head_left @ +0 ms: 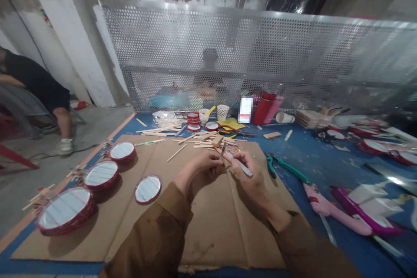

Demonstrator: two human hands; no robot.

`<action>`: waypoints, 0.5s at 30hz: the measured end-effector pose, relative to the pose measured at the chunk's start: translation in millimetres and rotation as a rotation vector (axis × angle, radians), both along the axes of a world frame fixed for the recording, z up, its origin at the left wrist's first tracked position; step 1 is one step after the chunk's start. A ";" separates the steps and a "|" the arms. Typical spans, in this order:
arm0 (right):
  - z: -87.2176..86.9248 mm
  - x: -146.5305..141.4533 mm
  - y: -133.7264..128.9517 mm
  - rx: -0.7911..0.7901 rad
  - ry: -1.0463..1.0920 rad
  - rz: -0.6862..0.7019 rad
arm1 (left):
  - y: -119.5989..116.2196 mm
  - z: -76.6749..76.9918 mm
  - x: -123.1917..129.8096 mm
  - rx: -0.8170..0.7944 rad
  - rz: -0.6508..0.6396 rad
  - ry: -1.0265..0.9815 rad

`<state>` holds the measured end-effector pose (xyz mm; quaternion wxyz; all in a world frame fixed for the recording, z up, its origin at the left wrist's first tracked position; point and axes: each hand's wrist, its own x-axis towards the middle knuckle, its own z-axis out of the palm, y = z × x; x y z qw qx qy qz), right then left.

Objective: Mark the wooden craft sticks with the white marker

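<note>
The left hand (206, 170) is curled closed around something small that its fingers mostly hide (a slip of wood, perhaps, though it is too small to tell). The right hand (250, 179) grips a slim silver marker (240, 164) like a pen, its tip angled toward the left hand. Both hands are over the middle of a cardboard sheet (208, 234). The marker looks light and stiff, best held by the barrel. Along the sheet's left edge lie red-rimmed round mirrors (122, 151), likely fragile, with a stack (65, 208) near the left corner. Loose craft sticks (195, 142) lie along the far edge, and green-handled pliers (286, 170) sit just off the right edge.
</note>
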<state>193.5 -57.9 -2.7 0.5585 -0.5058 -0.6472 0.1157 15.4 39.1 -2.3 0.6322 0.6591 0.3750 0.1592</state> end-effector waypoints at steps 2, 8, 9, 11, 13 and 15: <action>0.4 1.4 -2.1 -0.001 -0.025 -0.021 | -1.3 2.7 -1.0 0.005 -0.067 0.008; 8.4 3.0 -8.0 0.016 -0.119 -0.011 | -1.9 4.0 -1.0 -0.013 -0.074 0.021; 9.2 2.5 -8.2 0.016 -0.132 0.003 | -1.8 3.8 -0.8 -0.020 -0.078 0.025; 10.0 1.4 -8.4 0.026 -0.159 0.031 | -2.0 3.9 -0.6 -0.040 -0.082 0.031; 9.8 0.8 -8.3 0.051 -0.185 0.047 | -2.3 4.3 -0.7 -0.059 -0.071 0.027; 8.7 0.7 -8.1 0.079 -0.199 0.055 | -2.5 4.0 -0.8 -0.079 -0.064 0.013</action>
